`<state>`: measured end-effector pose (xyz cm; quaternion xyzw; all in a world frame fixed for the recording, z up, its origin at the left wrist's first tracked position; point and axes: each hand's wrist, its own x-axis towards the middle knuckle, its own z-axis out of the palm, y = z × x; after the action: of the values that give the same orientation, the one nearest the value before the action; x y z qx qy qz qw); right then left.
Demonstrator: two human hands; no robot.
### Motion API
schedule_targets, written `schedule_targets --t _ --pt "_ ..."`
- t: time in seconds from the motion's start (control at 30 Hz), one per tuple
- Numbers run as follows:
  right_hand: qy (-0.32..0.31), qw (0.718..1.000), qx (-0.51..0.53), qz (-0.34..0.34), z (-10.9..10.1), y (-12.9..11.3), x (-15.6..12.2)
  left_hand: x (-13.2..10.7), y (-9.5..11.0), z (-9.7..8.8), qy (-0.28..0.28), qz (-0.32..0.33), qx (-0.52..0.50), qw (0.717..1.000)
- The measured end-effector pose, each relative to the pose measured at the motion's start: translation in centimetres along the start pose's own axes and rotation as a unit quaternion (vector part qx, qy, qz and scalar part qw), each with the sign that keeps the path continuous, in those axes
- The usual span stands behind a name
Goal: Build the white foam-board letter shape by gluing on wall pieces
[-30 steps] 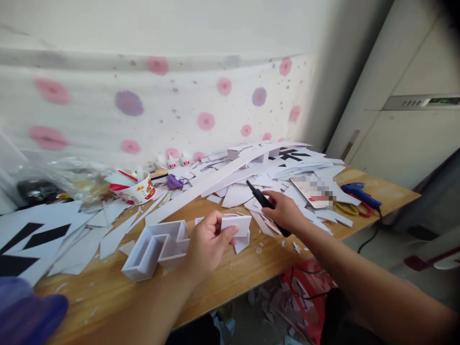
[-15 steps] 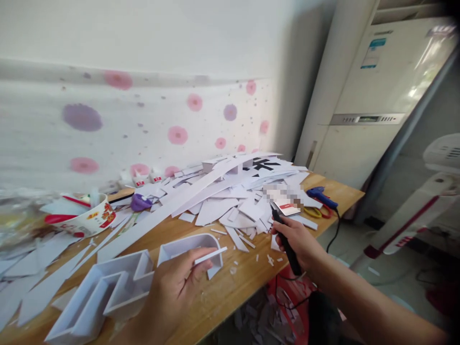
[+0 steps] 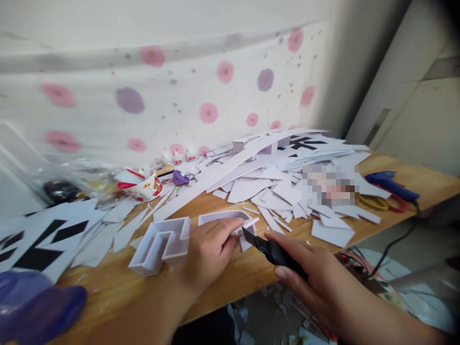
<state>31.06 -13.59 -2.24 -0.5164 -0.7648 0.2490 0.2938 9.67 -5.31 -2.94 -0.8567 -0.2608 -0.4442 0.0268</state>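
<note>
White piece: a small, flat, thin-edged white board piece is pinched in the left hand, projecting past its fingertips toward the right hand, above the wooden tabletop.
Black knife: a black-handled utility knife with a dark blade lies in the right hand, its tip pointing up and left at the white piece's near side; whether the two touch, I cannot tell.
Left hand: narrowed to a pinch, back of the hand upward, fingers over the piece and thumb beneath; the forearm comes in from the bottom left.
Right hand: closed around the knife handle, index finger stretched along its top and thumb on the near side; the forearm slants in from the lower right.
Curved form: a white open-topped shell with a rounded wall sits on the tabletop just behind the left hand, partly hidden by it.
Zigzag form: a white, angular, open-topped shell stands to the left of the left hand.
Offcuts: a heap of flat white scraps spreads beyond both hands.
</note>
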Motion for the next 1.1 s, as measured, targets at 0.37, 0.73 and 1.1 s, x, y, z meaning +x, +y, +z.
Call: schedule_targets --t 0.37,0.73,1.1 --pt "0.048 0.995 -0.058 -0.067 0.6 -1.2 1.3 -0.1 0.1 0.0 0.0 -0.023 -0.018 1.0" --pt "0.081 0.986 -0.122 -0.085 1.0 -0.4 1.1 0.2 0.7 -0.5 0.008 0.004 0.022 1.0" --pt "0.087 0.98 -0.163 -0.068 1.1 1.2 0.7 -0.1 0.7 -0.6 0.017 0.012 0.035 0.999"
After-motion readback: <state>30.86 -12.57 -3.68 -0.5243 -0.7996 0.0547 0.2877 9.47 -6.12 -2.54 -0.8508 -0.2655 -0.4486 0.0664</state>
